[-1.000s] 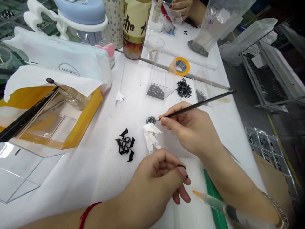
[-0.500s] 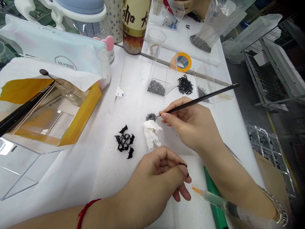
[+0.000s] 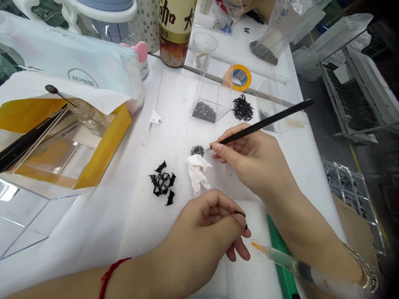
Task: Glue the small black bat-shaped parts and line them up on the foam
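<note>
The left hand (image 3: 205, 236) pinched a small black part (image 3: 240, 213) between thumb and fingers above the counter (image 3: 307, 160). An orange-tipped syringe (image 3: 282, 259) was positioned to its right. Farther out, a crumpled white tissue (image 3: 198, 172) lay just before a dark pile (image 3: 197, 150) of fine pieces. The right hand (image 3: 257, 160) gripped a slim black tool (image 3: 268, 121), its tip just beside that pile. Orange tape (image 3: 248, 81) lay beyond.

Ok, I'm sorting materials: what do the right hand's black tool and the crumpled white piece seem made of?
Black tool: coated metal or plastic, unclear which; its surface looks smooth, dark, low-sheen.
Crumpled white piece: probably matte tissue, given its soft, irregular folds.
</note>
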Demonstrator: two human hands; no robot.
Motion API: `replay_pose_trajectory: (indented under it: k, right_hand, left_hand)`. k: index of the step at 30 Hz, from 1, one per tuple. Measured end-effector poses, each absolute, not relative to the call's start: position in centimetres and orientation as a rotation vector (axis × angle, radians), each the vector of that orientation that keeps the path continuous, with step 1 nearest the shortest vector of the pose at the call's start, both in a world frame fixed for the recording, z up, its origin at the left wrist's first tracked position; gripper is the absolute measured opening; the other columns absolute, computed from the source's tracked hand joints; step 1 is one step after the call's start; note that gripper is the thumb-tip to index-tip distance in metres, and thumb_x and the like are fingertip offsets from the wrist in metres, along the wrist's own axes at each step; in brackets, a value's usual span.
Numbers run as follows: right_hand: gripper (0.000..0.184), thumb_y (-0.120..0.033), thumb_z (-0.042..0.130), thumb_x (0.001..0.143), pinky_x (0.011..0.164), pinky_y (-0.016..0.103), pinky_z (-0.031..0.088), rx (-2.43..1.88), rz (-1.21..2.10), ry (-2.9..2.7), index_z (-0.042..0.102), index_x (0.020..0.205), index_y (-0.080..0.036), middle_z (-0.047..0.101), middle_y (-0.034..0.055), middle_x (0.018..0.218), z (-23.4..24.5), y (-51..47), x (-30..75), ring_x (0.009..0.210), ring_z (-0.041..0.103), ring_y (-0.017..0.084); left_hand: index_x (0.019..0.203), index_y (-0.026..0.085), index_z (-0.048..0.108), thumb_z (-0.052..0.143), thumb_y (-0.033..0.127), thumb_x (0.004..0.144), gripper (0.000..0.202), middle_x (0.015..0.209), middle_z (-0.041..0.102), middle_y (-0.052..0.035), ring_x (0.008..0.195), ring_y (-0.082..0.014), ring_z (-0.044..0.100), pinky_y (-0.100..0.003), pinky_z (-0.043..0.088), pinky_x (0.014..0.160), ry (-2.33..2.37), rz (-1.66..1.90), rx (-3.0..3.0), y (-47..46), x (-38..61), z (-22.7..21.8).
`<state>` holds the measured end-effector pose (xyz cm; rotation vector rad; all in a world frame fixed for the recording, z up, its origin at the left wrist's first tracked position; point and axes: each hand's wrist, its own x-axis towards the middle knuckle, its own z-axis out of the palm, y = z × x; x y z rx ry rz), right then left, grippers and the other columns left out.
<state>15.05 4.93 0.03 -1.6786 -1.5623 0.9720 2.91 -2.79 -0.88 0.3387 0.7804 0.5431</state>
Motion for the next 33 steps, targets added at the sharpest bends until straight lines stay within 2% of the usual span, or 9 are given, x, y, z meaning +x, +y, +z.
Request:
replay_pose_trajectory:
  k: [10, 21, 33]
  right_hand:
    - [0.011, -0.011, 0.070, 0.074, 0.048, 0.015, 0.051, -1.705, 0.973, -1.532, 0.060, 0.077, -0.015, 0.065, -0.0013, 0.064, 0.23, 4.88, 15.05, 0.058, 0.067, 0.011]
    - [0.011, -0.013, 0.068, 0.075, 0.051, 0.024, 0.052, -1.708, 1.019, -1.520, 0.058, 0.077, -0.016, 0.065, 0.0005, 0.066, 0.19, 4.81, 15.10, 0.062, 0.067, 0.016]
    - [0.012, -0.011, 0.068, 0.075, 0.050, 0.019, 0.050, -1.652, 1.055, -1.525, 0.057, 0.077, -0.015, 0.064, -0.0011, 0.064, 0.00, 4.94, 15.33, 0.060, 0.066, 0.012]
  left_hand:
    - [0.075, 0.015, 0.054, 0.057, 0.017, 0.078, 0.005, 0.070, 0.063, 0.0000, 0.053, -0.0071, 0.056, -0.021, 0.041, 0.053, 0.767, 0.551, 0.329, -2.83, 2.83, -0.89]
    - [0.073, 0.016, 0.053, 0.057, 0.017, 0.078, 0.006, 0.069, 0.063, -0.0004, 0.052, -0.0076, 0.055, -0.022, 0.041, 0.052, 0.783, 0.543, 0.332, -2.65, 2.90, -0.71]
    - [0.075, 0.015, 0.053, 0.055, 0.016, 0.081, 0.006, 0.070, 0.063, -0.0004, 0.053, -0.0073, 0.056, -0.022, 0.041, 0.053, 0.792, 0.552, 0.348, -2.80, 2.88, -0.78]
